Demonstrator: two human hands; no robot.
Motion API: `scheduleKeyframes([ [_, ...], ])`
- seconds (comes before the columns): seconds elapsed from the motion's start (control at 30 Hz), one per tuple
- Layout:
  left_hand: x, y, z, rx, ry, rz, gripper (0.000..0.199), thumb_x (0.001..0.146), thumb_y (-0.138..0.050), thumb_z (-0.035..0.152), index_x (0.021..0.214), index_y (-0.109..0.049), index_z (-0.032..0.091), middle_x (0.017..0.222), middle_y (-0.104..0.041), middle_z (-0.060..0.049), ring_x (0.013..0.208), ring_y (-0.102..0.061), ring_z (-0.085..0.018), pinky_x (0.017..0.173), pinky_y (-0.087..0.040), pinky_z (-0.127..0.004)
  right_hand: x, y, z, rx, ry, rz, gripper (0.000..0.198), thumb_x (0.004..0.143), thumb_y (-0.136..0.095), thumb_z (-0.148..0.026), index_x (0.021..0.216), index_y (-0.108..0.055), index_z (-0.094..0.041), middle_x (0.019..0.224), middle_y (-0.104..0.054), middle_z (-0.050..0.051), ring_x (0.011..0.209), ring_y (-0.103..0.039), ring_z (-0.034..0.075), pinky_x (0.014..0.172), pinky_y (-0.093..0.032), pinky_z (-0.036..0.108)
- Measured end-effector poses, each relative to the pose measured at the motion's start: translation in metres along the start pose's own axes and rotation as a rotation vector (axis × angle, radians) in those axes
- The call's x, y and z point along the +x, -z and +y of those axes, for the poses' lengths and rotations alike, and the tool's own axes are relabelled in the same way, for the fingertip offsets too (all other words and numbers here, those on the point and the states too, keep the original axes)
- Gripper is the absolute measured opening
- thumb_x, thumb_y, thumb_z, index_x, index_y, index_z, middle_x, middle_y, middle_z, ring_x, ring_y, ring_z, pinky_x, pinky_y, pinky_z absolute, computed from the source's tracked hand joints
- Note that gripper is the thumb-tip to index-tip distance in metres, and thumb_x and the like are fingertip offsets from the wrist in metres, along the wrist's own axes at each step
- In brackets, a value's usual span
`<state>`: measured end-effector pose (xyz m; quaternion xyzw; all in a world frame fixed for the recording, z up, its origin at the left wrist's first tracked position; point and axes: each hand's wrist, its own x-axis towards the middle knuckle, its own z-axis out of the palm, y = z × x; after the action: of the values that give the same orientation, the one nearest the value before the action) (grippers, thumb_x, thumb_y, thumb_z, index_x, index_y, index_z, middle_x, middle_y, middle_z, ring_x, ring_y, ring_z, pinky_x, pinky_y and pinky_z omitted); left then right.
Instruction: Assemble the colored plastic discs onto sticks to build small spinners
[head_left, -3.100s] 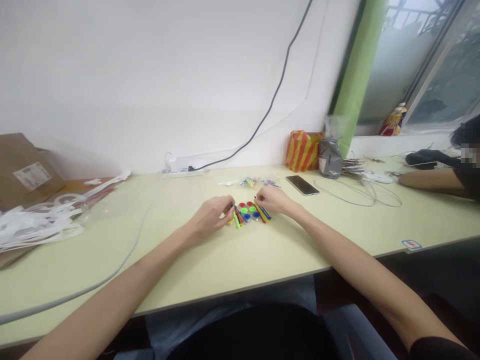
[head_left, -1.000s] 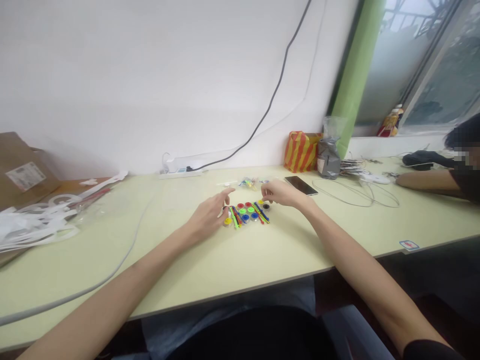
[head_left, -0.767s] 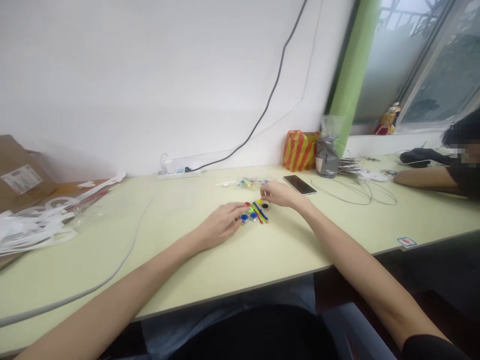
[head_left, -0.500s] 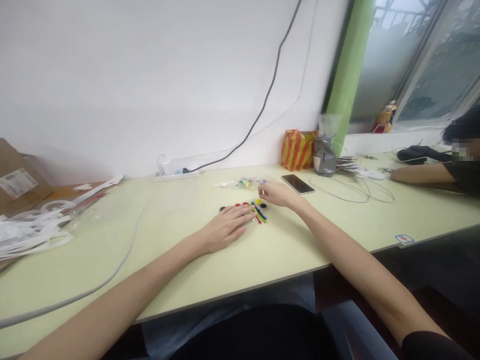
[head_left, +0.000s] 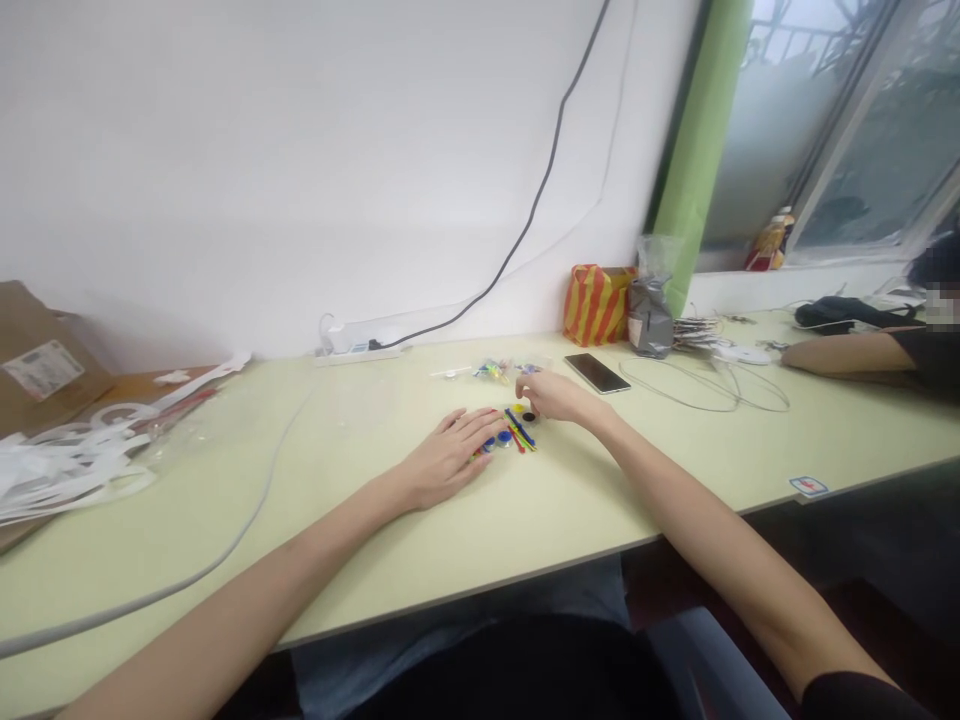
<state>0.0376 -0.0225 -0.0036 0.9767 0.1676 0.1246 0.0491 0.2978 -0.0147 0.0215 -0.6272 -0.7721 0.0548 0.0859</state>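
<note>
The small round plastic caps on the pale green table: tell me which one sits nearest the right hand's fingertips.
The black round cap, just below the right hand; the blue caps lie nearer the left hand.

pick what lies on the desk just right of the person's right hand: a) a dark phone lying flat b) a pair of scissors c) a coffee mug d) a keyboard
a: a dark phone lies flat on the desk just beyond and to the right of the right hand; none of the other three things shows there.
</note>
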Motion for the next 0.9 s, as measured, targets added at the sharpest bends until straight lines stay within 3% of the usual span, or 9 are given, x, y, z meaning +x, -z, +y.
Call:
scheduleKeyframes([
  [0.3, -0.009, 0.016, -0.012, 0.027, 0.102, 0.133, 0.051, 0.107, -0.029, 0.04, 0.156, -0.026, 0.028, 0.161, -0.035, -0.006, 0.15, -0.028, -0.023, 0.124, -0.019, -0.049, 0.004, -0.005, 0.001, 0.139, -0.033, -0.074, 0.037, 0.092, -0.043, -0.006, 0.125, -0.059, -0.014, 0.072, -0.072, 0.006, 0.073, -0.067, 0.02, 0.066, -0.041, 0.025],
  [0.7, -0.01, 0.014, -0.022, 0.039, 0.159, 0.167, 0.052, 0.106, -0.029, 0.043, 0.155, -0.027, 0.026, 0.158, -0.039, -0.008, 0.147, -0.033, -0.023, 0.123, -0.022, -0.047, 0.006, -0.008, 0.008, 0.121, -0.05, -0.029, 0.036, 0.09, -0.047, -0.008, 0.122, -0.061, -0.016, 0.086, -0.073, 0.009, 0.074, -0.066, 0.021, 0.061, -0.041, 0.026],
  [0.77, -0.012, 0.014, -0.031, 0.062, 0.189, 0.201, 0.052, 0.107, -0.03, 0.043, 0.156, -0.027, 0.027, 0.157, -0.04, -0.007, 0.145, -0.035, -0.023, 0.122, -0.024, -0.046, 0.005, -0.011, 0.01, 0.077, -0.047, 0.037, 0.035, 0.091, -0.045, -0.009, 0.121, -0.061, -0.016, 0.094, -0.073, 0.011, 0.08, -0.067, 0.023, 0.065, -0.042, 0.027],
  [0.9, -0.019, 0.01, -0.054, 0.103, 0.263, 0.279, 0.05, 0.107, -0.029, 0.041, 0.155, -0.025, 0.027, 0.156, -0.041, -0.007, 0.144, -0.037, -0.023, 0.12, -0.026, -0.045, 0.01, -0.02, 0.007, 0.051, 0.063, 0.328, 0.036, 0.098, -0.038, -0.012, 0.127, -0.058, -0.019, 0.115, -0.069, 0.011, 0.101, -0.064, 0.023, 0.083, -0.044, 0.029],
])
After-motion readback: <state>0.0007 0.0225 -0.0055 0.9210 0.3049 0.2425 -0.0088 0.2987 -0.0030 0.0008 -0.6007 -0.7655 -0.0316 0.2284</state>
